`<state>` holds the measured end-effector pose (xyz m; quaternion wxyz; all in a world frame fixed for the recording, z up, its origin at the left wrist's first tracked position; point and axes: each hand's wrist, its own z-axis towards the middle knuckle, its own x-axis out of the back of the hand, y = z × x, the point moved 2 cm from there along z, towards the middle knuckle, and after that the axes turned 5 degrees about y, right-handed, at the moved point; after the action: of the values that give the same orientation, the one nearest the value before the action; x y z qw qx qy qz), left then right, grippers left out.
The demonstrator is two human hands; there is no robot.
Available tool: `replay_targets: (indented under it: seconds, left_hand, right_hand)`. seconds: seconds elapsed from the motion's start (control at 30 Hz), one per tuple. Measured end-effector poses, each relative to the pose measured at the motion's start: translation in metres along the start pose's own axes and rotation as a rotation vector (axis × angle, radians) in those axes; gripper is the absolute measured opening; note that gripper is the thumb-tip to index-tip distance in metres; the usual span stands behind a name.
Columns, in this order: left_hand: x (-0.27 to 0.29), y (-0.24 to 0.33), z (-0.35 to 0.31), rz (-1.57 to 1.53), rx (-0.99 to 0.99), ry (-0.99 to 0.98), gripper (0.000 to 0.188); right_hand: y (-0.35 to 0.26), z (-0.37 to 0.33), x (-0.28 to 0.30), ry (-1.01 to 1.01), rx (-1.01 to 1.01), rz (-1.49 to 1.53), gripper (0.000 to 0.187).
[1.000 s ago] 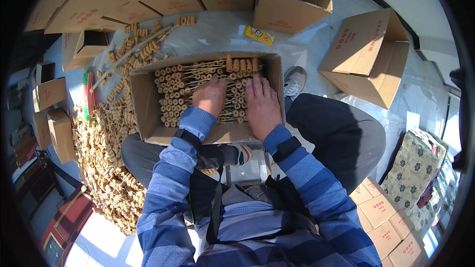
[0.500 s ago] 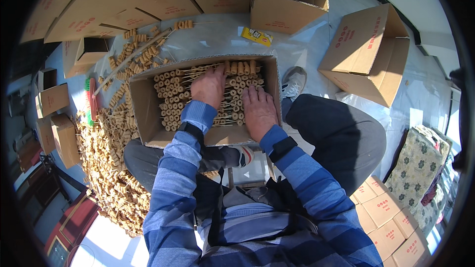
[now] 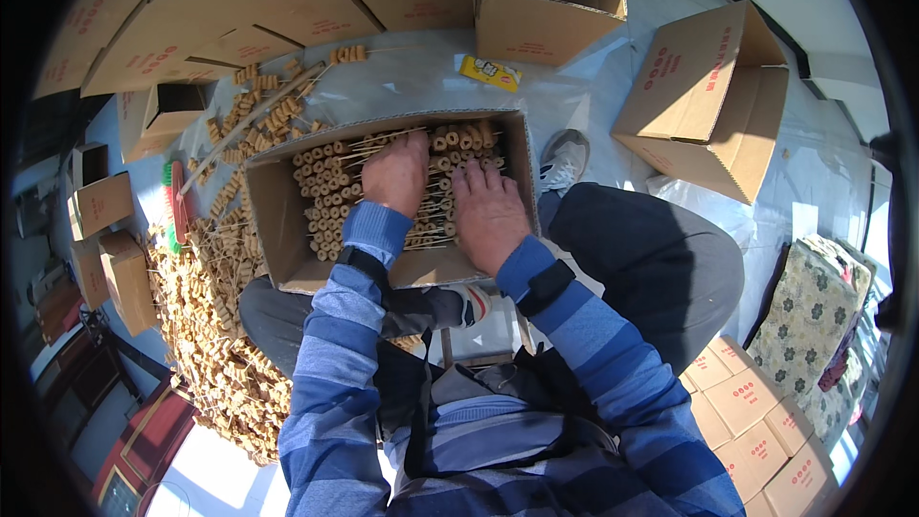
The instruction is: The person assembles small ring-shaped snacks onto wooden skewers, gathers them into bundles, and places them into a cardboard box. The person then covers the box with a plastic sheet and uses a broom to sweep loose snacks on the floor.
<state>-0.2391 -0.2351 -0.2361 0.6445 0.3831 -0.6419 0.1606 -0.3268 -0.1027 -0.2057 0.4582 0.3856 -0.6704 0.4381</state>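
An open cardboard box in front of me is packed with skewers of ring-shaped, tan rolls. The roll ends stack up on the left and right sides, with thin sticks crossing the middle. My left hand is down in the box over the sticks, its fingers curled round skewers near the far wall; the fingertips are partly hidden. My right hand lies palm down on the right-hand stack, with its fingers stretched out and slightly apart. Beyond those fingers, a row of rolls sits against the far wall.
A large heap of loose skewers spreads left of the box, near a red-and-green brush and a long stick. Open cartons and a yellow packet stand or lie beyond. Stacked boxes are at lower right.
The row of rolls at the far wall has tipped, so its ring ends now show. My right hand has shifted slightly left; my left hand stays over the sticks.
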Motion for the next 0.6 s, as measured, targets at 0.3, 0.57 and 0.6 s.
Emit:
replay_targets:
  seconds: [0.3, 0.57, 0.6]
  left_hand:
    - [0.03, -0.015, -0.049, -0.185, -0.136, -0.3, 0.019]
    - [0.018, -0.01, -0.005, -0.006, -0.127, -0.151, 0.035]
    - [0.013, -0.005, -0.002, 0.014, -0.089, -0.174, 0.036]
  right_hand:
    - [-0.003, -0.011, 0.025, -0.081, -0.078, -0.021, 0.031]
    - [0.0, -0.012, 0.009, -0.043, -0.138, 0.033, 0.036]
    - [0.002, -0.012, 0.008, -0.037, -0.149, 0.008, 0.038]
